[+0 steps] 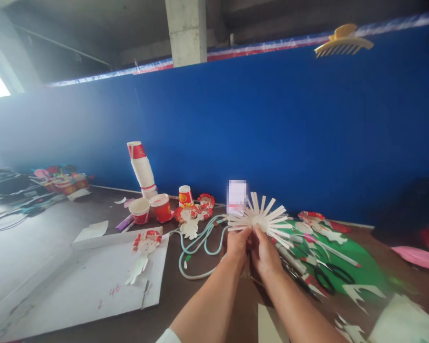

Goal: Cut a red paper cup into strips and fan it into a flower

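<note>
Fringed paper disc (259, 220) points its long strips (277, 214) upward and sideways.

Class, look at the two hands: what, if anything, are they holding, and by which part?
A white sunburst-shaped paper piece with fanned strips. The left hand and right hand hold it together, near the lower edge of its round centre.

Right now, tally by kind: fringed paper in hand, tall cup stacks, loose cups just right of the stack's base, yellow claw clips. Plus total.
Fringed white paper piece, in left hand and right hand: 1
Tall cup stack: 1
Loose cups (left cup, middle cup, right cup): 3
Yellow claw clip: 1
Total: 6, stack counted as one
</note>
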`<state>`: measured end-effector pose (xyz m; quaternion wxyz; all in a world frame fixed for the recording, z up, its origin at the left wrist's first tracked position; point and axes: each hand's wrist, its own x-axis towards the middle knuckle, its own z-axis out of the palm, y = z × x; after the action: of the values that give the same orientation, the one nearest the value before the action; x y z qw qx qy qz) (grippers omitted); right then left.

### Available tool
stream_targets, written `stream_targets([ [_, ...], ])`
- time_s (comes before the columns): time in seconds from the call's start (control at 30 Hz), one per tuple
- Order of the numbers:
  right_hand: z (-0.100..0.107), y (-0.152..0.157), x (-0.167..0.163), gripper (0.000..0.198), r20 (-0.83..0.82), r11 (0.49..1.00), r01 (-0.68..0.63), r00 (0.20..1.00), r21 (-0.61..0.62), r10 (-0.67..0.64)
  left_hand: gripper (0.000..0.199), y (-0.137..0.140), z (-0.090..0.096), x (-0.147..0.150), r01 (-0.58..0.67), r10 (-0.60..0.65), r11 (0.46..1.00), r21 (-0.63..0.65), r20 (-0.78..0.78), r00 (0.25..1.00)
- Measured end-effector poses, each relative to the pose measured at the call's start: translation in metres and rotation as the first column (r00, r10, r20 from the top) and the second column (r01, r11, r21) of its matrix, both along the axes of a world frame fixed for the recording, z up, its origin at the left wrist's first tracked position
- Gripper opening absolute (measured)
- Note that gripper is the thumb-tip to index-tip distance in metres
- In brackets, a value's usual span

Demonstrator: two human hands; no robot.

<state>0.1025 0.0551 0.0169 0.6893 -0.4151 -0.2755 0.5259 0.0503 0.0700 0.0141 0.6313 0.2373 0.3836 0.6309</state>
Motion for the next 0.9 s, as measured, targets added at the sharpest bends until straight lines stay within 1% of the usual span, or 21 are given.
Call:
stream_targets([
  [0.1,0.000,0.003,0.006,0.037,0.077,0.999,0.039,0.996,-0.006,-0.038,0.041,0.004,-0.001,-0.004,-0.014,0.013,0.999,0.040,0.014,1.000],
  [0.23,0.004,0.004,0.017,0.038,0.267,0.997,0.076,0.961,-0.010,-0.071,0.040,0.010,-0.003,-0.012,-0.072,0.074,0.997,0.020,-0.147,0.986],
  [0.27,0.006,0.003,0.019,0.037,0.330,0.998,0.065,0.942,-0.016,-0.056,0.037,0.010,-0.003,-0.014,-0.074,0.077,0.997,0.023,-0.187,0.979],
  [0.33,0.010,0.002,0.026,0.033,0.468,0.999,-0.002,0.883,-0.044,0.022,0.028,0.010,-0.001,-0.016,-0.062,0.064,0.998,0.015,-0.242,0.968],
  [0.37,0.014,0.000,0.030,0.030,0.534,0.997,-0.046,0.842,-0.068,0.075,0.023,0.009,-0.001,-0.017,-0.054,0.055,0.998,0.013,-0.322,0.945],
  [0.4,0.018,-0.002,0.034,0.027,0.596,0.991,-0.090,0.792,-0.101,0.133,0.019,0.008,0.000,-0.017,-0.053,0.049,0.999,-0.003,-0.349,0.936],
  [0.47,0.030,-0.011,0.046,0.020,0.703,0.967,-0.183,0.664,-0.178,0.255,0.015,0.007,0.002,-0.016,-0.050,0.035,0.998,-0.032,-0.370,0.928],
  [0.53,0.045,-0.027,0.061,0.011,0.785,0.939,-0.242,0.520,-0.244,0.337,0.013,0.007,0.001,-0.015,-0.048,0.027,0.998,-0.044,-0.386,0.922],
  [0.57,0.052,-0.037,0.068,0.009,0.839,0.932,-0.244,0.417,-0.267,0.349,0.013,0.007,0.000,-0.014,-0.046,0.023,0.998,-0.048,-0.398,0.917],
  [0.6,0.057,-0.048,0.074,0.010,0.932,0.930,-0.213,0.145,-0.298,0.332,0.013,0.008,0.000,-0.013,-0.045,0.020,0.998,-0.051,-0.409,0.912],
  [0.63,0.061,-0.060,0.079,0.008,0.939,0.920,-0.189,-0.095,-0.343,0.330,0.013,0.009,-0.001,-0.012,-0.046,0.019,0.998,-0.053,-0.414,0.910],
  [0.67,0.062,-0.071,0.083,0.008,0.906,0.910,-0.162,-0.259,-0.383,0.335,0.013,0.009,-0.002,-0.011,-0.045,0.018,0.997,-0.058,-0.410,0.912],
  [0.7,0.061,-0.081,0.085,0.008,0.866,0.900,-0.145,-0.371,-0.412,0.336,0.013,0.009,-0.002,-0.011,-0.046,0.017,0.997,-0.063,-0.397,0.918],
  [0.73,0.058,-0.090,0.085,0.008,0.831,0.892,-0.137,-0.445,-0.431,0.333,0.013,0.010,-0.002,-0.011,-0.046,0.016,0.997,-0.068,-0.379,0.925],
  [0.77,0.053,-0.096,0.085,0.011,0.810,0.891,-0.136,-0.493,-0.432,0.318,0.013,0.009,-0.001,-0.011,-0.046,0.017,0.996,-0.071,-0.363,0.932],
  [0.8,0.048,-0.100,0.085,0.014,0.805,0.902,-0.138,-0.521,-0.408,0.285,0.014,0.009,0.000,-0.012,-0.042,0.014,0.996,-0.073,-0.345,0.938],
  [0.87,0.040,-0.103,0.083,0.018,0.810,0.908,-0.164,-0.530,-0.386,0.249,0.015,0.007,0.003,-0.013,-0.027,0.002,0.996,-0.082,-0.285,0.959],
  [0.9,0.040,-0.102,0.084,0.018,0.818,0.911,-0.166,-0.520,-0.378,0.244,0.016,0.006,0.005,-0.015,-0.014,-0.006,0.996,-0.084,-0.239,0.971],
])
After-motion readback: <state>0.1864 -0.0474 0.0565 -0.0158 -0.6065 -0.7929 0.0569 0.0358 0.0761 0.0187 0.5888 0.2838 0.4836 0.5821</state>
